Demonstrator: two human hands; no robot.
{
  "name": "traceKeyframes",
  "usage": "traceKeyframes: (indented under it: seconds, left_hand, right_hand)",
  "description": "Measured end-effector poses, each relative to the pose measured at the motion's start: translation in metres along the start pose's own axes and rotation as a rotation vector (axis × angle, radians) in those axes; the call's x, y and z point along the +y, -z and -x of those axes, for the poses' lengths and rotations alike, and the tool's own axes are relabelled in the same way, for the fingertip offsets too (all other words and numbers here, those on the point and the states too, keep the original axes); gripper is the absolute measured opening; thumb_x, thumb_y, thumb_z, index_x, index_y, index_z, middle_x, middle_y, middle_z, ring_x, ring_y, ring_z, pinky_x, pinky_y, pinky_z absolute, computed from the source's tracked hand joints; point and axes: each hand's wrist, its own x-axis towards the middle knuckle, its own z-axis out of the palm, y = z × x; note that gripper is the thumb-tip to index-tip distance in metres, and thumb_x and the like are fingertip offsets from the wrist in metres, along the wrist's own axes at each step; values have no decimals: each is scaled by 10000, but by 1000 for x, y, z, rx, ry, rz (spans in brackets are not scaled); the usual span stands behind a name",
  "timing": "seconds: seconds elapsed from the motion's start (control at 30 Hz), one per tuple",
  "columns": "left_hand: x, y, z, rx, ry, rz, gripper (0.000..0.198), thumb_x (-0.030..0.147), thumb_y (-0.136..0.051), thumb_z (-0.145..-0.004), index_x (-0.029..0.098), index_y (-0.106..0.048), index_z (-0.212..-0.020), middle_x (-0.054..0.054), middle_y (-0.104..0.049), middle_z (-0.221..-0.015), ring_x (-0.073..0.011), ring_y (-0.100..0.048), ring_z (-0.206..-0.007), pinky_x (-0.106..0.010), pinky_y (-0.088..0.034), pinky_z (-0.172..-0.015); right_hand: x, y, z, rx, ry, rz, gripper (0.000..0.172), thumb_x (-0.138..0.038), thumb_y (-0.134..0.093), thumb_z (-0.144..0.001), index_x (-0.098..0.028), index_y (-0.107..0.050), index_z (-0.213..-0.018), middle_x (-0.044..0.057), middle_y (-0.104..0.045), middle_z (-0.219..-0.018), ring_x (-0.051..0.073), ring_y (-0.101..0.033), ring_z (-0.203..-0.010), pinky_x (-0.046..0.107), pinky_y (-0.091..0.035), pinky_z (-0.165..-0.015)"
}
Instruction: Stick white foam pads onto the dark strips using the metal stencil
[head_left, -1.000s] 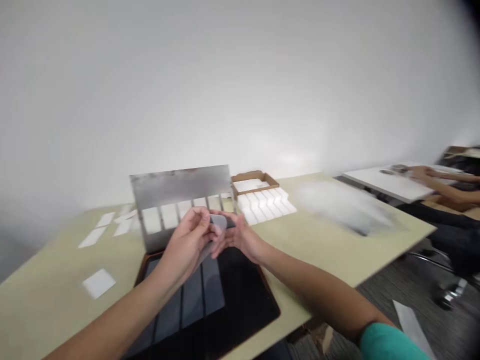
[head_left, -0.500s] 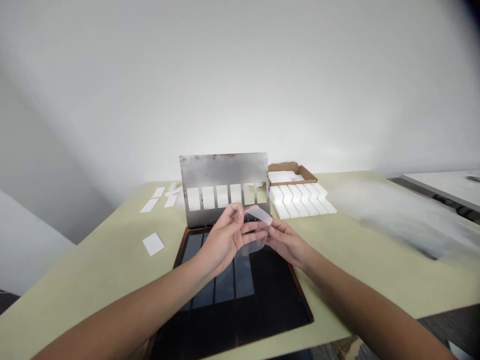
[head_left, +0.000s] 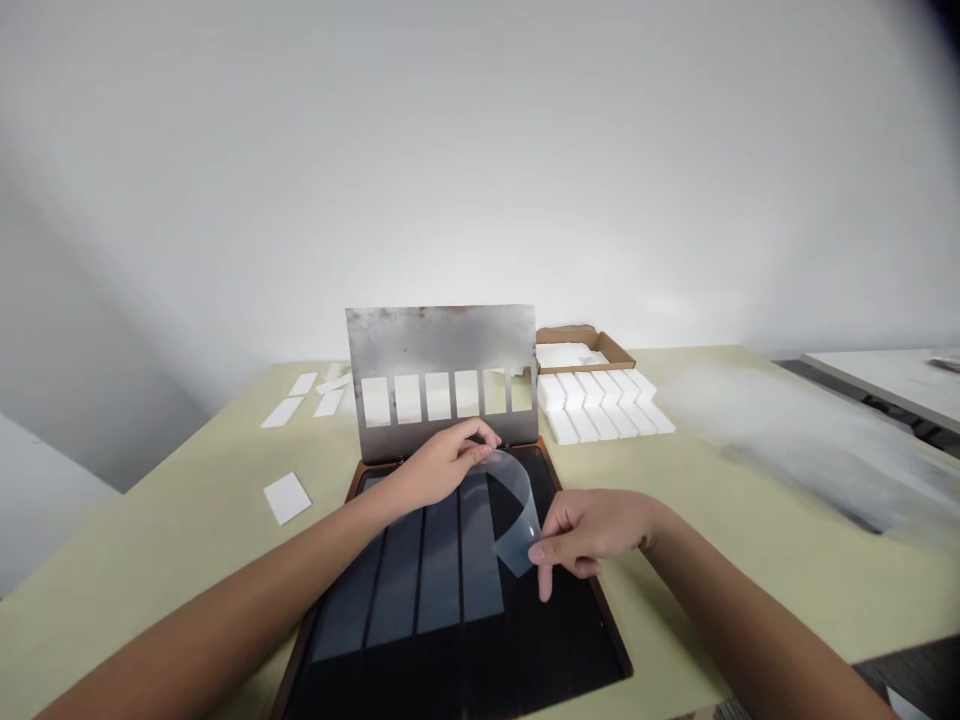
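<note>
White card: 1, flat on pale-yellow table, L. of tray. Loose white cards: farther back, some overlapping. L. hand: forearm slanting in fr. lower L., back of hand up, thumb & forefinger closed in a pinch on far end of clear film strip, other fingers bent alongside. Metal plate: upright, row of rect. windows, stained top edge. Black tray: brown rim, flat in front of plate, partly hidden by L. arm. Laid film strips: several, side by side in tray, narrow dark gaps btwn. Clear film strip: bowed into a C over R. part of tray, contact w/ base unclear. R. hand: forearm rising fr. lower R., wrist bent, back up, thumb closed against fingers on near end of same strip, one finger pointing down. Cardboard box: shallow, at back, white sheets inside. White stepped stacks: row, just in front of box. Pale bag-like heap: R. side, blurred. White tabletop: far R., part in view.
</note>
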Motion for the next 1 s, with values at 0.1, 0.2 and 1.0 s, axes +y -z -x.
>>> traceKeyframes:
  seconds: [0.1, 0.2, 1.0]
  left_hand:
    - [-3, -2, 1, -3, -32, -103, 327, 397, -680, -1052, 161, -667, -1279, -105, -683, -1290, -256, -690, -1144, -482, -599, -997]
    - [-4, -2, 1, 9, -69, -187, 305, 379, -691, -1044, 167, -672, -1262, -103, -677, -1297, -248, -686, -1131, -467, -603, -986]
    - [22, -9, 15, -15, -243, 88, 256, 366, -714, -1034, 144, -692, -1158, -77, -719, -1157, -220, -720, -1036, -430, -630, -926]
  right_hand:
    - [0, 0, -1, -1, -15, 40, 505, -606, -632, -1025, -158, -861, -1063, -61, -522, -521, 61, -426, -496, 236, -358, -597]
    - [-1, 0, 0, -5, -3, 50, 442, -560, -651, -1027, -171, -862, -1040, -70, -495, -547, 56, -380, -495, 235, -320, -559]
    - [25, 2, -32, 639, 406, -135, 487, -606, -706, -976, -198, -729, -1240, 77, -762, -1090, 215, -703, -1038, 406, -549, -969]
